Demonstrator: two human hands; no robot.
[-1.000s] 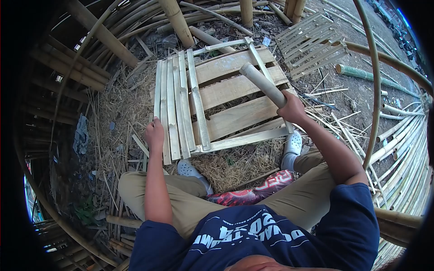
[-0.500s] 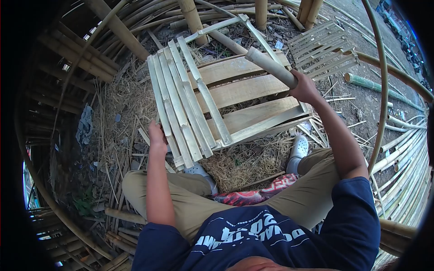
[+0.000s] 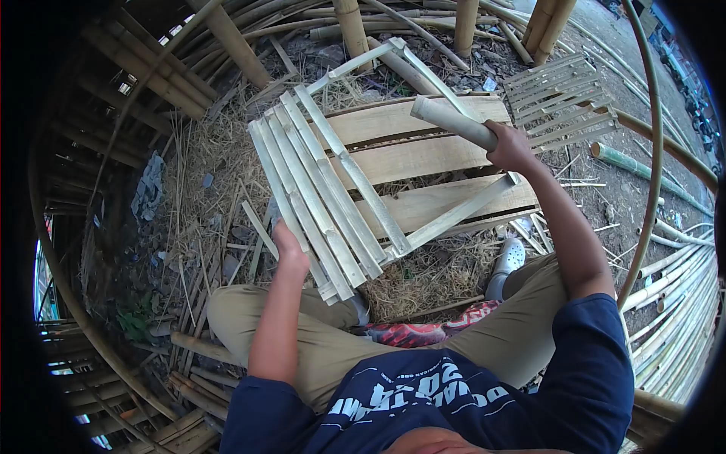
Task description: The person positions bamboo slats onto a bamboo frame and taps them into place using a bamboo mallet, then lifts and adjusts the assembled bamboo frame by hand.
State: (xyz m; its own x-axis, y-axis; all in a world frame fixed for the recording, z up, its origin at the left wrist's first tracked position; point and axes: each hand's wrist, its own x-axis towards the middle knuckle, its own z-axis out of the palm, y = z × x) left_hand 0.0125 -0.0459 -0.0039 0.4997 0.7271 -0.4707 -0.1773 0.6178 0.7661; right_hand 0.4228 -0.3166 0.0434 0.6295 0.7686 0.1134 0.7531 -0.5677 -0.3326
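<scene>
1. Bamboo frame [image 3: 352, 169]: sits over the left part of the wooden platform [image 3: 423, 159], skewed to its boards. Near-left corner overhangs the platform edge, above the trousers [image 3: 333, 340] at the left leg.
2. Frame edges: slats crowd the left side; a wide bay lies open between them and the right-hand end piece, platform boards visible through it. Far corner reaches past the platform's far edge, near the bamboo posts [image 3: 352, 34].
3. Room: straw [image 3: 416, 284] fills the strip between platform and legs, tight on the left, a bit looser toward the right shoe [image 3: 511, 256]. Loose ground on the left, beyond the outer slat. Slatted panel [image 3: 560, 98] crowds the platform's far-right corner.
4. Orientation: slats' long axis runs from far left to near right, near ends pointing at the person.
5. Bamboo tube [image 3: 454, 122]: over the bay, long axis slanting away and left, free end toward the slats. Clearance: can't tell.
6. Right hand [image 3: 510, 145]: fist wrapped round the tube's near end.
7. Left hand [image 3: 290, 251]: at the frame's outer slat, fingers hidden below; can't tell if closed on it.
</scene>
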